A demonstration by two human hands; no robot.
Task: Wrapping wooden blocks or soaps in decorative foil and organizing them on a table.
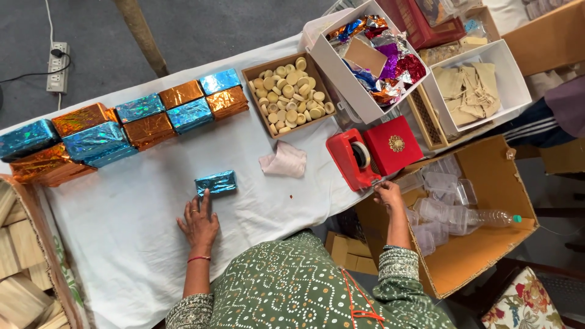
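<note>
Two hands busy: my left hand [198, 223] lies flat, fingertips touching the small blue foil-wrapped block [216, 183]; right of it, my right hand [387, 194] pinches tape at the red tape dispenser [353, 159]. A hard tug could drag the dispenser off the table edge.

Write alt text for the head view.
Seen from above, a person's left hand rests on a white-covered table, fingertips touching a blue foil-wrapped block, while the right hand reaches a red tape dispenser. Blue and orange wrapped blocks line the far edge.
</note>
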